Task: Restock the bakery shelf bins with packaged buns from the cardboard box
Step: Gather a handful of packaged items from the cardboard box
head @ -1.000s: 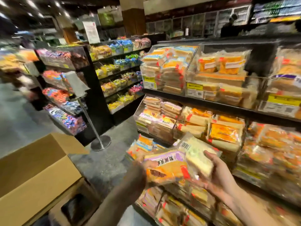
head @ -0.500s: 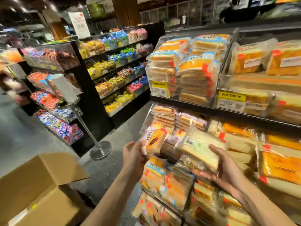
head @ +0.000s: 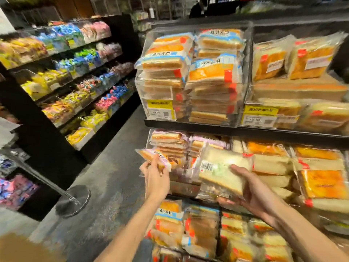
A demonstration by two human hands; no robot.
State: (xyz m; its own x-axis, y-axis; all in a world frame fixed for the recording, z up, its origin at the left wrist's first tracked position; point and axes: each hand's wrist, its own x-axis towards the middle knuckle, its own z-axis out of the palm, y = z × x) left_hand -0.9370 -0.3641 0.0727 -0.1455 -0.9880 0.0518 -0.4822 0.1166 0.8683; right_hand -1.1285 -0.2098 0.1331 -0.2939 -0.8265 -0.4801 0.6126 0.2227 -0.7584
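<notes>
The left hand point(head: 155, 178) pinches a flat, crinkly purple-labelled pack point(head: 154, 157) by its lower edge, just in front of the stacked packs beyond its fingers. The right hand point(head: 253, 193) cups a thick, pale, slab-shaped pack point(head: 221, 167) in glossy clear film, thumb on top. Above both hands stands a rigid clear bin point(head: 143, 87) of square slabs. A blurred tan box point(head: 17, 248) lies low, left of the left hand.

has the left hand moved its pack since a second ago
Yes. The left hand has carried its pack up and in, from below the shelf bin to beside the purple stack.
</notes>
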